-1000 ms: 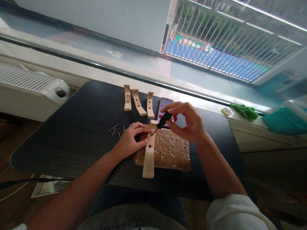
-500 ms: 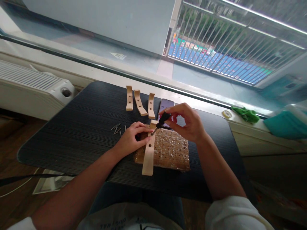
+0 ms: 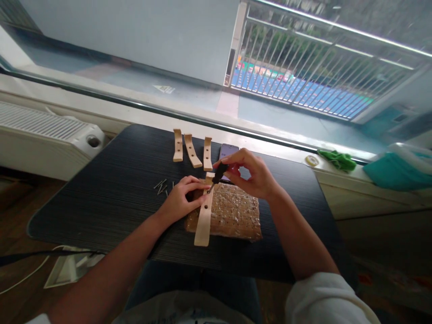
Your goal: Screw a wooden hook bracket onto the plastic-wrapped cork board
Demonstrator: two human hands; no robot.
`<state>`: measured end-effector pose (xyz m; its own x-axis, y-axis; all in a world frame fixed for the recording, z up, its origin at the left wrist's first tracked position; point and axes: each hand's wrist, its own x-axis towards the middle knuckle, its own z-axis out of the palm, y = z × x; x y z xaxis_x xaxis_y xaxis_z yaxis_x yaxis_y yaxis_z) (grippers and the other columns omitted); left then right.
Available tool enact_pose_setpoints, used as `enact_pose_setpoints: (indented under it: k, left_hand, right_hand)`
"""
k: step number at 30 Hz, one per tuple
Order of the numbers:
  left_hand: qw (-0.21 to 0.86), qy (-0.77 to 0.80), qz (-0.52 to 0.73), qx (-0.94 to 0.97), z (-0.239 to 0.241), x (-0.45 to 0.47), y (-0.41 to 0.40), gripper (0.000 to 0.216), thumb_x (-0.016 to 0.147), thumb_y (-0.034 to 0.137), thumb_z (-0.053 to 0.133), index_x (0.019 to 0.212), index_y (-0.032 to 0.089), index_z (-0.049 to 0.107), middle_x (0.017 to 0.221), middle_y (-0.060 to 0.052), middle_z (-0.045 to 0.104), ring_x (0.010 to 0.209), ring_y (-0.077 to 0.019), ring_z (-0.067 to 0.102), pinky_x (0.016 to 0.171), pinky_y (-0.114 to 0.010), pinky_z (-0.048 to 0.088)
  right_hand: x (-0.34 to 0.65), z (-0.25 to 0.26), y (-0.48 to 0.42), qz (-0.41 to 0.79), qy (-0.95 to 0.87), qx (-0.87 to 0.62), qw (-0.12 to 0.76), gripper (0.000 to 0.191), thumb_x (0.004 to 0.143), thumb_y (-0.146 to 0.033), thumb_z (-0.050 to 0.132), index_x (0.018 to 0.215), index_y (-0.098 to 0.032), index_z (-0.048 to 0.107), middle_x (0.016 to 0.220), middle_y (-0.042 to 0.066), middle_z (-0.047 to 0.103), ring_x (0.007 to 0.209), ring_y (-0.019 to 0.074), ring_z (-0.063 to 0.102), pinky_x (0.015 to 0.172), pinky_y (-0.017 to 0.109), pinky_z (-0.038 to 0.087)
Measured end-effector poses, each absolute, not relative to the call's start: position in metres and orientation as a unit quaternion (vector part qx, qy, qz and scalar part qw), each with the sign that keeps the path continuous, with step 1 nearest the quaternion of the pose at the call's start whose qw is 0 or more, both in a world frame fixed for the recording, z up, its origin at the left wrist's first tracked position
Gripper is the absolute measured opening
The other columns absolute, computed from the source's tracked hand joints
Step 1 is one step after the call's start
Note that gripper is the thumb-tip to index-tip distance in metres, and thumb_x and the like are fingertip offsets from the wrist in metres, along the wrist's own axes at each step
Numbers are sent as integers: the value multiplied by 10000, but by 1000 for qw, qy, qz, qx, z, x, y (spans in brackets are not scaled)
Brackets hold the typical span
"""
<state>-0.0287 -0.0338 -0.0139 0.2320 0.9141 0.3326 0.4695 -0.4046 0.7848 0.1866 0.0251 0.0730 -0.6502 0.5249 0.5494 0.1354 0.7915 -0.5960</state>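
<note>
A pale wooden wall hook [image 3: 202, 229] with a dark hole in it lies across a brown block wrapped in clear film [image 3: 236, 211]. My left hand [image 3: 178, 198] pinches the hook's upper part, thumb and fingers close around the screwdriver's tip. In my right hand [image 3: 254, 173] is a black-handled screwdriver [image 3: 220, 173], held by the handle and tilted. Its tip meets the hook at the upper hole; whether a screw sits there is too small to tell. Several loose screws [image 3: 161, 185] lie left of my left hand.
Three more wooden hooks [image 3: 207, 155] stand in a row at the table's far side. A phone [image 3: 228, 150] lies behind my right hand. On the windowsill are a tape roll [image 3: 312, 160] and a green cloth [image 3: 337, 159]. A radiator [image 3: 50, 130] is left of the dark table [image 3: 101, 189].
The whole view has shifted slightly, so things sit a little further left. Both hands keep their grips, and the screwdriver stays at the hook's upper hole.
</note>
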Motion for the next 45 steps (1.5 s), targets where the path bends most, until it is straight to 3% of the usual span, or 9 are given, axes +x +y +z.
enact_pose_setpoints:
  k: [15, 32, 45]
  left_hand:
    - [270, 476, 400, 735, -14, -28, -33, 224, 801, 278, 648, 999, 205, 724, 957, -50, 611, 925, -203, 592, 855, -346, 502]
    - [272, 475, 402, 734, -13, -28, -34, 231, 800, 284, 646, 1000, 201, 724, 956, -51, 605, 934, -205, 583, 883, -358, 491]
    - [281, 477, 398, 731, -11, -29, -35, 224, 790, 272, 647, 994, 219, 722, 962, -49, 616, 938, -212, 583, 898, -388, 495]
  right_hand:
    - [187, 76, 24, 172, -885, -201, 383, 172, 857, -196, 611, 1021, -205, 560, 877, 1, 687, 690, 71, 594, 598, 213, 473]
    - [180, 74, 22, 115, -878, -206, 417, 201, 802, -246, 695, 964, -201, 586, 741, -46, 624, 500, 39, 431, 505, 204, 412]
    - [176, 72, 22, 112, -870, -217, 428, 223, 778, -286, 717, 936, -215, 576, 675, -55, 582, 500, 60, 436, 521, 235, 428]
